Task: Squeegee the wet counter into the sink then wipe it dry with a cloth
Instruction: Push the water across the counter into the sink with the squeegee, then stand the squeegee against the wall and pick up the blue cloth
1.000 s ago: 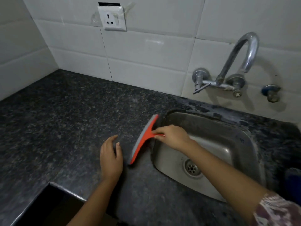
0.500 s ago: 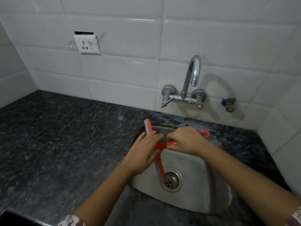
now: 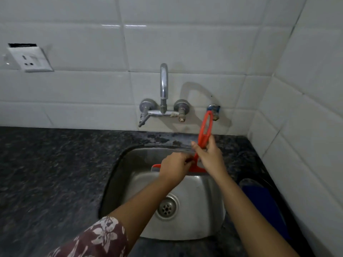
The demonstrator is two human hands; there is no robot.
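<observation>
A white wall socket (image 3: 29, 59) is seen at the far left, above the dark speckled desk (image 3: 55, 173). A floral sleeve (image 3: 96, 238) is seen at the lower edge. A chrome tap (image 3: 163, 101) is fixed to the tiled wall over the steel sink (image 3: 118, 182). The left hand (image 3: 175, 167) is held above the basin, its fingers curled onto the head of the orange squeegee (image 3: 201, 140). The squeegee is kept over the back of the sink, blade lowermost and looped handle pointing up towards the wall. Its handle is gripped by the right hand (image 3: 209, 156). A blue object (image 3: 263, 201), its kind not discernible, lies on the desk right of the sink.
</observation>
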